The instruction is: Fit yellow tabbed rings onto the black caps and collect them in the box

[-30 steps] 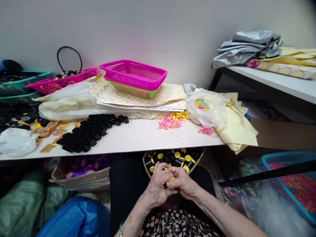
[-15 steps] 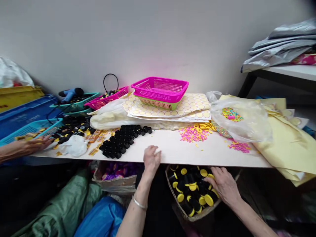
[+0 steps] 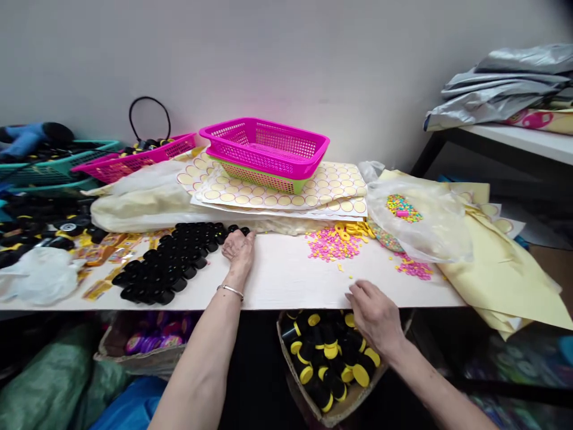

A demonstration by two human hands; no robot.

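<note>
My left hand [image 3: 239, 251] is at the right end of a block of small black cups [image 3: 165, 257] on the white table [image 3: 286, 269]. Its thumb and fingers are closed around a black cup [image 3: 245, 230] at the back. My right hand [image 3: 375, 313] hovers at the table's front edge with loosely bent fingers, nothing visible in them. Below it, a cardboard box [image 3: 333, 418] holds black bottles with yellow caps [image 3: 331, 349]. Pink and yellow bits [image 3: 333, 245] lie beyond that hand, beside yellow plastic pieces [image 3: 353, 230].
Stacked pink basket [image 3: 268, 146] and green basket [image 3: 259, 176] sit on sticker sheets [image 3: 335, 188]. A clear bag [image 3: 421, 221] of coloured bits lies right, near yellow paper [image 3: 501, 269]. A white bag [image 3: 40, 275] and candy-like wrappers [image 3: 96, 291] lie left. Another box [image 3: 138, 361] contains purple items.
My left hand has moved forward from the table's front to the black cups. My right hand has lifted from the box of bottles to the table edge. The view has swung right.
</note>
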